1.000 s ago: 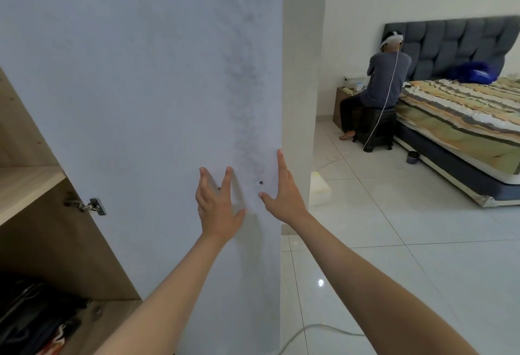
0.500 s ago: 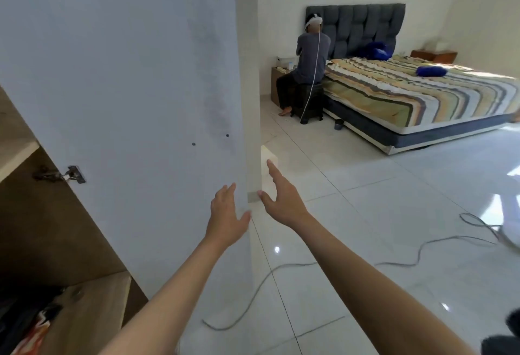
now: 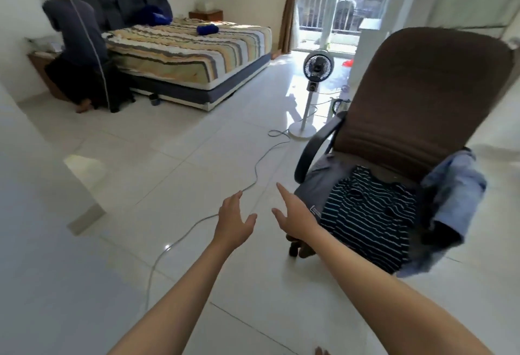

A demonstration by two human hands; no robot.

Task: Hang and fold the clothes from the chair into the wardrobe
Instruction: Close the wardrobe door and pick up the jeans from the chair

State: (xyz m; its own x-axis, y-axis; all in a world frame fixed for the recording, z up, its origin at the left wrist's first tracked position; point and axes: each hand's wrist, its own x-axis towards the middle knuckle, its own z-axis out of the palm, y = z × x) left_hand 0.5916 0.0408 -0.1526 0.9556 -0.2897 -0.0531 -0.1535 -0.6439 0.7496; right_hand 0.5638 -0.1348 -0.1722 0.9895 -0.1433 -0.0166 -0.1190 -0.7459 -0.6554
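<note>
A brown office chair [image 3: 416, 96] stands at the right. On its seat lies a dark navy shirt with white stripes [image 3: 368, 214] over a grey garment [image 3: 320, 180]. A light blue garment [image 3: 453, 200] hangs over the chair's right armrest. My left hand [image 3: 235, 221] is held out over the floor, fingers apart, holding nothing. My right hand [image 3: 294, 215] is open too, just left of the seat's front edge, not touching the clothes. The wardrobe is out of view.
A white wall edge [image 3: 42, 172] fills the left. A grey cable [image 3: 197, 222] snakes across the tiled floor toward a white standing fan [image 3: 316, 70]. A bed [image 3: 191, 45] is at the back, with a person [image 3: 76, 45] crouched beside it.
My view has swung right, from the wardrobe door to the room and the chair. Both hands left the door and now reach out over the floor near the chair.
</note>
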